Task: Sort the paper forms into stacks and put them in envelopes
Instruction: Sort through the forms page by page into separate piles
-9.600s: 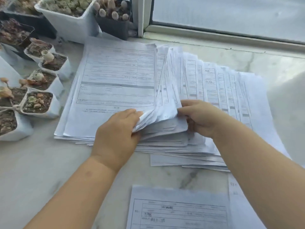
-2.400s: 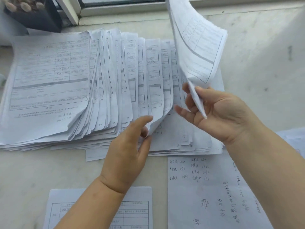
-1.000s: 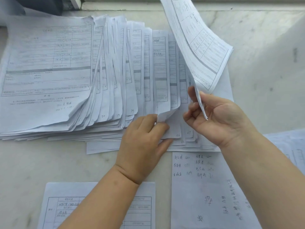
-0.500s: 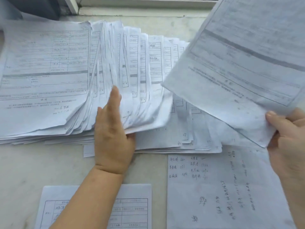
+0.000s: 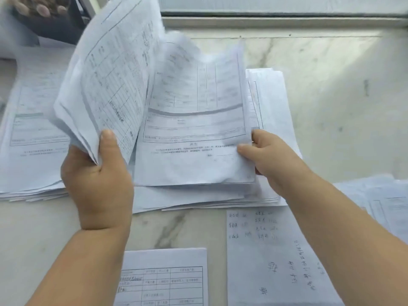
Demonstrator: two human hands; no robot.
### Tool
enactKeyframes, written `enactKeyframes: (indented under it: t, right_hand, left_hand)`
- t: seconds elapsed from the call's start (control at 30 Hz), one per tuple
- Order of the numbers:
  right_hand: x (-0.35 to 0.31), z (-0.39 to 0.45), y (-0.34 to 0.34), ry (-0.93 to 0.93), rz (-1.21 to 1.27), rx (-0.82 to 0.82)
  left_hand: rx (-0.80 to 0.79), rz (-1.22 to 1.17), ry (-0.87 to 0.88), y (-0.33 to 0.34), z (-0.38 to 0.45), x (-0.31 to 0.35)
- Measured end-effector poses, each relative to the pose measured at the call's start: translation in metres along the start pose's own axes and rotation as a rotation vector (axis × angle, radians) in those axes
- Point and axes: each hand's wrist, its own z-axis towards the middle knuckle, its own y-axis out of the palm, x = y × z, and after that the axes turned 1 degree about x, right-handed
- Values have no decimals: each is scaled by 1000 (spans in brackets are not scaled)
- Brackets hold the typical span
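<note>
A wide pile of printed paper forms (image 5: 37, 138) lies across the marble sill. My left hand (image 5: 99, 180) grips a bundle of lifted forms (image 5: 110, 80) by its lower corner and holds it up, tilted to the left. My right hand (image 5: 267, 155) pinches the lower right corner of a single form (image 5: 194, 129), which lies curled on the right part of the pile (image 5: 271, 102). No envelope is in view.
A handwritten sheet (image 5: 271, 257) lies at the front right, a printed form (image 5: 163, 277) at the front middle, more sheets (image 5: 388, 206) at the right edge. A dark plant pot (image 5: 46, 18) stands at the back left. Bare marble (image 5: 342, 96) shows at the right.
My left hand has lifted a bundle of forms off the pile. My right hand has brought its single sheet down from the upper right onto the exposed pile.
</note>
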Motion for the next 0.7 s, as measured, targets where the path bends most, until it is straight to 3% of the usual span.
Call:
enactKeyframes:
  t: [0.2, 0.37, 0.53, 0.7]
  right_hand:
    - [11, 17, 13, 122, 4, 15]
    - [11, 16, 9, 98, 14, 42]
    - [11, 4, -16, -55, -332, 164]
    - [2, -17, -4, -125, -347, 172]
  left_hand:
    - [-26, 76, 14, -3, 0, -1]
    - [-296, 41, 142, 0, -6, -9]
    - [-12, -22, 28, -5, -1, -8]
    - [-35, -44, 84, -7, -1, -3]
